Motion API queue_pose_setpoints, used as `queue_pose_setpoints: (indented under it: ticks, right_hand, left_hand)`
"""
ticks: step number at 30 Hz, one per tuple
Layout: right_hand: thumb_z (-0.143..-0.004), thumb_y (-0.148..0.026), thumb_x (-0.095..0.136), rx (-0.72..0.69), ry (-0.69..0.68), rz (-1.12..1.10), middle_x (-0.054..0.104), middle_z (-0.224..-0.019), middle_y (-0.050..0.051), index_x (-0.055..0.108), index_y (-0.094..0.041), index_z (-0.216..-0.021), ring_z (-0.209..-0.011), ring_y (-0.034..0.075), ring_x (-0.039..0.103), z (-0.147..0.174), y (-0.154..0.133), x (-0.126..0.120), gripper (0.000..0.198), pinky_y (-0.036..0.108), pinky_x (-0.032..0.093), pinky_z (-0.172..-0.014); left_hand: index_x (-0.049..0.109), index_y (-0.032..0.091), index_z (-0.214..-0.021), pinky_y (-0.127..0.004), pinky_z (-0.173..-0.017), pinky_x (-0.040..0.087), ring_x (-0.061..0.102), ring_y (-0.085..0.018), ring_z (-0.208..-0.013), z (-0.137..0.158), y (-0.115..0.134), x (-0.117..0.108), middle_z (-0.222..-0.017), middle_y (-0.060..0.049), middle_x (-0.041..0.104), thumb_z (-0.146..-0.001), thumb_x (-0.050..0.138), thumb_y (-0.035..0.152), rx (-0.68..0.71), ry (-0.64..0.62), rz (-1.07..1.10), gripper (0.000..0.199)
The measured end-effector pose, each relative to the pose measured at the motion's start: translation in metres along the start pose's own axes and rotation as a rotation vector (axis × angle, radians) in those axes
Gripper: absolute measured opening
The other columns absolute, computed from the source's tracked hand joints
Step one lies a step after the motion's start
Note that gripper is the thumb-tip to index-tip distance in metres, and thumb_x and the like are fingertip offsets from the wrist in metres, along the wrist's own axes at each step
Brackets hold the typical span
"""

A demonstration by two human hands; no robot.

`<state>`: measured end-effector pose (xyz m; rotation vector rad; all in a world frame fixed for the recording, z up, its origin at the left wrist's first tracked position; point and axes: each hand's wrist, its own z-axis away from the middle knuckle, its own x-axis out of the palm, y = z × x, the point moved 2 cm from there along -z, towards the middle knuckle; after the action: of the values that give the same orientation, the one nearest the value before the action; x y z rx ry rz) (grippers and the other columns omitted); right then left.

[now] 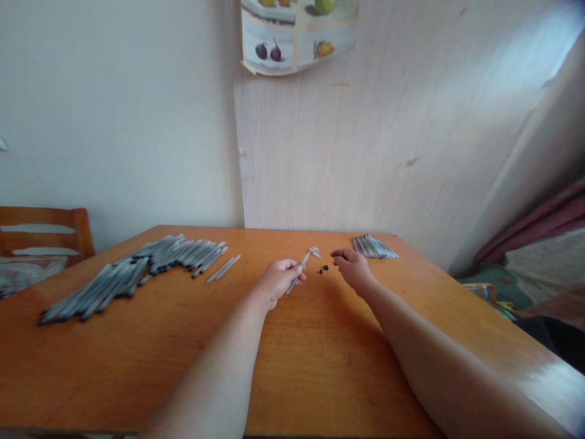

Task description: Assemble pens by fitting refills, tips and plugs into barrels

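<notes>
My left hand (280, 281) is closed around a slim, pale pen barrel (305, 258), which slants up and to the right out of the fingers. Just beyond its upper end lie small whitish clear pieces (316, 252), too small to name. My right hand (351, 266) hovers over the table to the right, its fingers slightly bent and apart, with nothing visible in them. Between the two hands, small black pieces (325, 267) rest on the wood, nearer to my right hand.
On the wooden table (301, 378), a large spread of clear pens with black ends (109, 286) lies at left. Several loose pale barrels (223, 269) are beside it. A neat row of pens (375, 246) sits at back right. A wooden chair (82, 235) stands at left.
</notes>
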<state>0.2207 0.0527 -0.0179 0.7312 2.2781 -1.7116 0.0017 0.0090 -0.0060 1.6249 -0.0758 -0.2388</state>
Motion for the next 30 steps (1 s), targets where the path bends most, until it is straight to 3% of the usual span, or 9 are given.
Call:
queue_pose_setpoints:
  ticks: [5, 10, 19, 30]
  right_hand:
    - [-0.083, -0.023, 0.048, -0.183, -0.204, 0.517, 0.068, -0.107, 0.007, 0.071, -0.023, -0.108, -0.098, 0.02, 0.06, 0.003, 0.003, 0.012, 0.033, 0.028, 0.043, -0.082]
    - [-0.092, -0.031, 0.04, -0.206, -0.286, 0.766, 0.063, -0.111, 0.008, 0.067, -0.03, -0.118, -0.098, 0.021, 0.06, 0.015, -0.009, 0.018, 0.038, 0.029, 0.042, -0.08]
    - [-0.09, -0.031, 0.047, -0.213, -0.29, 0.769, 0.065, -0.104, 0.009, 0.072, -0.025, -0.103, -0.093, 0.021, 0.06, 0.018, -0.014, 0.018, 0.028, 0.028, 0.04, -0.073]
    - [-0.085, -0.022, 0.049, -0.283, -0.382, 0.73, 0.067, -0.098, 0.012, 0.072, -0.016, -0.095, -0.092, 0.02, 0.06, 0.022, -0.017, 0.024, 0.025, 0.027, 0.041, -0.08]
  left_hand:
    - [0.064, 0.014, -0.089, -0.026, -0.065, 0.042, 0.058, -0.013, -0.068, 0.0, -0.001, 0.0, -0.081, -0.008, 0.069, -0.081, 0.058, 0.033, -0.003, 0.004, 0.006, 0.021]
    - [0.064, 0.014, -0.087, -0.026, -0.066, 0.041, 0.057, -0.013, -0.068, -0.001, -0.001, -0.001, -0.08, -0.008, 0.069, -0.08, 0.06, 0.033, 0.005, 0.008, 0.006, 0.021]
    - [0.065, 0.014, -0.085, -0.025, -0.064, 0.04, 0.056, -0.013, -0.068, 0.0, 0.0, -0.002, -0.08, -0.008, 0.069, -0.078, 0.062, 0.036, 0.004, 0.003, 0.005, 0.023]
    - [0.064, 0.013, -0.087, -0.024, -0.062, 0.039, 0.054, -0.011, -0.065, -0.004, -0.004, -0.003, -0.08, -0.007, 0.069, -0.08, 0.061, 0.035, 0.023, -0.012, 0.027, 0.023]
